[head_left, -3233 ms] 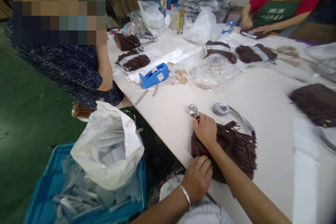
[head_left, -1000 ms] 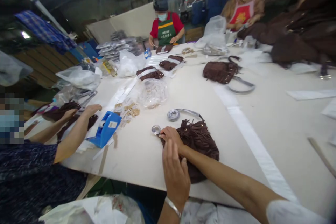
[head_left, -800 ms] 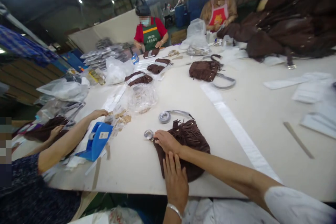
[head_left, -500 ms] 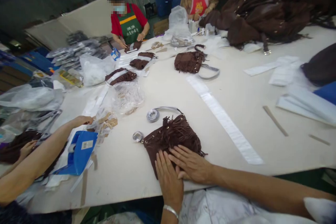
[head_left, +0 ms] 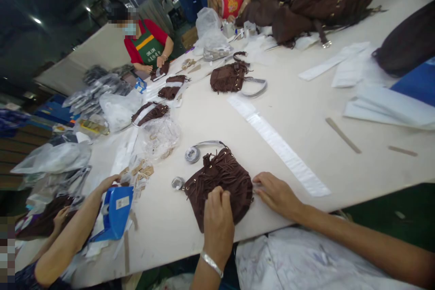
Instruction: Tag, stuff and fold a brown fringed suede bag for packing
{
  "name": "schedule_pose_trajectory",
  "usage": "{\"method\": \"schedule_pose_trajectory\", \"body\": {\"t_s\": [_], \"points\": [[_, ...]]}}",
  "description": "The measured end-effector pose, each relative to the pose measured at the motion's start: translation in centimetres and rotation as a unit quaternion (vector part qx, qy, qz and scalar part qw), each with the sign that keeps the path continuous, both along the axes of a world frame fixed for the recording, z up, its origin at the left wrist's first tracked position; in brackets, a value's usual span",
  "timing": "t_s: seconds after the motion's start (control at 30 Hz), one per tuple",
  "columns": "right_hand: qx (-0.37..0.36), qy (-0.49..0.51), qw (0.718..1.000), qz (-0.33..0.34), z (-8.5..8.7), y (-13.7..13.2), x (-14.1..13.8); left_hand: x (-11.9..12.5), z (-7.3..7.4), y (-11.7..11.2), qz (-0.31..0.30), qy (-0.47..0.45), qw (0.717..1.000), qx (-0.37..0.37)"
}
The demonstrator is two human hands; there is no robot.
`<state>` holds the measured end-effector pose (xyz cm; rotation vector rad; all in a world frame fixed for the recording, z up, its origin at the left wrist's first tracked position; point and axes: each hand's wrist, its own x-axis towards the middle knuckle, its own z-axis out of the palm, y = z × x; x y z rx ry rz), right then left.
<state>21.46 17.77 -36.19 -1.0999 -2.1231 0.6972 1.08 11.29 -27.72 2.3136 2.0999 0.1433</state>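
Note:
A brown fringed bag [head_left: 219,181] lies on the white table [head_left: 306,118] in front of me, with a metal ring [head_left: 177,183] at its left corner and a coiled grey strap [head_left: 193,153] behind it. My left hand [head_left: 217,224], a bracelet on its wrist, rests on the bag's near edge with fingers curled onto the suede. My right hand [head_left: 277,194] lies at the bag's right edge, fingertips touching it and fingers close together. I cannot make out anything pinched between them.
A co-worker's arm [head_left: 74,231] reaches by a blue tape dispenser [head_left: 114,212] at left. Paper tags [head_left: 142,172], clear plastic bags [head_left: 159,133], more brown bags [head_left: 228,77], long white paper strips [head_left: 278,145] and a heap of bags [head_left: 316,0] cover the table. Two people work at the far end.
My view swung right. My right hand slid off the bag's top to its right edge. My left hand went from lying flat to curling on the near edge.

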Motion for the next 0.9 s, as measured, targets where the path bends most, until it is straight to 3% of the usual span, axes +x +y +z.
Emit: {"method": "schedule_pose_trajectory", "body": {"t_s": [0.13,0.27,0.37,0.67,0.9], "points": [[-0.011,-0.045,0.999,-0.001,-1.2,1.1,-0.7,1.3,-1.1,1.6,-0.060,-0.075,0.995,-0.037],[0.085,-0.099,0.991,0.004,-0.8,1.3,-1.6,0.8,-2.9,2.1,-0.079,-0.029,0.996,-0.029],[0.135,-0.103,0.985,0.009,-0.6,1.1,-1.7,0.0,-3.6,2.1,-0.088,-0.055,0.995,0.001],[0.103,-0.104,0.989,0.005,-1.8,0.6,-3.1,-1.3,-2.8,2.5,-0.017,-0.290,0.957,-0.008],[0.052,-0.040,0.995,0.078,-2.1,2.1,-1.6,-1.9,-3.1,2.6,0.037,-0.362,0.931,-0.026]]}}
